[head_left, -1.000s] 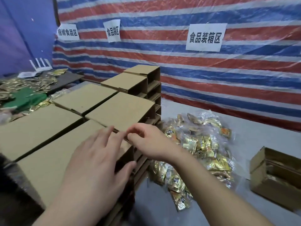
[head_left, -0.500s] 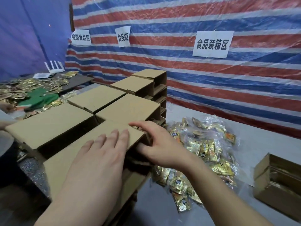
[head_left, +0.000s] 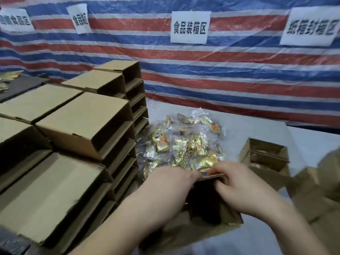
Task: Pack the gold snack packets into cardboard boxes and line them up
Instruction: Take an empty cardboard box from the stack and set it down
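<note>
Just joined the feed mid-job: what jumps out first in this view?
The stacked cardboard boxes filling the left side, with the heap of gold snack packets in clear plastic just right of them. Front centre, the left hand and right hand grip the far edge of an open box.

- Open cardboard box (head_left: pixel 213 205): held at its far rim by both hands, left hand (head_left: pixel 171 183) and right hand (head_left: pixel 241 183), fingers curled over the edge.
- Gold snack packets (head_left: pixel 185 144): heaped in clear plastic on the grey bench (head_left: pixel 257 124), just beyond the held box.
- Stacked boxes (head_left: pixel 82 122): ranged at left.
- Second open box (head_left: pixel 265 153): set at right.
- Striped tarpaulin (head_left: pixel 220 70): hung behind, with paper signs (head_left: pixel 189 27) attached.
</note>
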`<state>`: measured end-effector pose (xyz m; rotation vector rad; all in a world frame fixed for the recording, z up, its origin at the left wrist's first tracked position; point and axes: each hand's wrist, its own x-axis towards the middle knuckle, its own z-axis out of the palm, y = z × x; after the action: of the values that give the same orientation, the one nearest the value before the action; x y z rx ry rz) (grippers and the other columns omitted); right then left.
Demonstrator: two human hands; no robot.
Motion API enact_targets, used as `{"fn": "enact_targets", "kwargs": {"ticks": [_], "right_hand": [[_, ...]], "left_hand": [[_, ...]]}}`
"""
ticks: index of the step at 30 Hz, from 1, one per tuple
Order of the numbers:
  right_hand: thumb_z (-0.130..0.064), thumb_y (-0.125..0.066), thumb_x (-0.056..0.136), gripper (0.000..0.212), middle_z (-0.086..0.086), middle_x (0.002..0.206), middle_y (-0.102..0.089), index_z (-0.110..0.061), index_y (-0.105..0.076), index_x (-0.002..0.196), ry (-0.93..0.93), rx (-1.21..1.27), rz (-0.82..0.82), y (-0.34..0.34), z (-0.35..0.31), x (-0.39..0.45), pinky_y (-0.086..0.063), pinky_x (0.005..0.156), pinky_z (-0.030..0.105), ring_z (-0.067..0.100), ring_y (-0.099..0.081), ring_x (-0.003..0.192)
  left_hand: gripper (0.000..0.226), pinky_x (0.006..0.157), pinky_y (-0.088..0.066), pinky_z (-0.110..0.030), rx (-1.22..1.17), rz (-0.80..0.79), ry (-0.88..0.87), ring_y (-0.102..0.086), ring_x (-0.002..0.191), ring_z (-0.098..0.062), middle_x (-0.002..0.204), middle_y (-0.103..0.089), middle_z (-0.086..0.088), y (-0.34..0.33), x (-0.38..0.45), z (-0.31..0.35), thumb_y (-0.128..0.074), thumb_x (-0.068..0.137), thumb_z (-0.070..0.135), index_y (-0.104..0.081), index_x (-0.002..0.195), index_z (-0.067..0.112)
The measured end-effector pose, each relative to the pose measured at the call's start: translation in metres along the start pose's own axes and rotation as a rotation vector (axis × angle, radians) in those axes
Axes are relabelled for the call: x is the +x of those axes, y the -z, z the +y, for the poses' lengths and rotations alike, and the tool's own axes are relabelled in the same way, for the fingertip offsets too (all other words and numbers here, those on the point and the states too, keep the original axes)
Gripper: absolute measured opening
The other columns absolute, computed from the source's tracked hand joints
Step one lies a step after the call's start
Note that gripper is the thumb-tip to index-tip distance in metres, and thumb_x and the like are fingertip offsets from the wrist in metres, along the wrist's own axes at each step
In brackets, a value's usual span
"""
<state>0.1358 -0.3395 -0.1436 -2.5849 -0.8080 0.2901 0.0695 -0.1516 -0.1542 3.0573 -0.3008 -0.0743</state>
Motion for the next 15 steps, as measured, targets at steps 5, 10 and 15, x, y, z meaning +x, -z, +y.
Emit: {"fn": "enact_targets", "kwargs": {"ticks": [5, 10, 15], "right_hand": [[-0.011, -0.046, 0.086, 0.018, 0.004, 0.096, -0.068, -0.021, -0.061, 0.088, -0.346, 0.029, -0.131, -0.095, 0.070, 0.005, -0.047, 0.070, 0.032, 0.026, -0.063, 0.094], [-0.008, -0.047, 0.084, 0.020, 0.016, 0.104, -0.069, -0.016, -0.064, 0.088, -0.521, 0.120, -0.122, -0.169, 0.105, 0.007, -0.043, 0.073, 0.031, 0.033, -0.062, 0.101], [-0.007, -0.043, 0.086, 0.023, 0.014, 0.108, -0.068, -0.015, -0.062, 0.096, -0.600, 0.160, -0.161, -0.208, 0.127, 0.007, -0.046, 0.078, 0.030, 0.032, -0.062, 0.103]], "left_hand": [[0.024, 0.083, -0.048, -0.038, -0.039, -0.186, -0.115, -0.060, 0.104, -0.030, 0.110, -0.065, -0.007, -0.088, 0.062, 0.011, -0.045, 0.098, 0.029, -0.061, 0.115, 0.021], [0.029, 0.075, -0.044, -0.034, -0.117, -0.302, -0.115, -0.060, 0.099, -0.029, 0.103, -0.067, -0.008, -0.177, 0.091, 0.002, -0.048, 0.097, 0.038, -0.065, 0.105, 0.016], [0.035, 0.079, -0.047, -0.036, -0.216, -0.326, -0.098, -0.060, 0.096, -0.027, 0.103, -0.067, -0.006, -0.227, 0.092, -0.008, -0.045, 0.097, 0.045, -0.065, 0.103, 0.016]]}}
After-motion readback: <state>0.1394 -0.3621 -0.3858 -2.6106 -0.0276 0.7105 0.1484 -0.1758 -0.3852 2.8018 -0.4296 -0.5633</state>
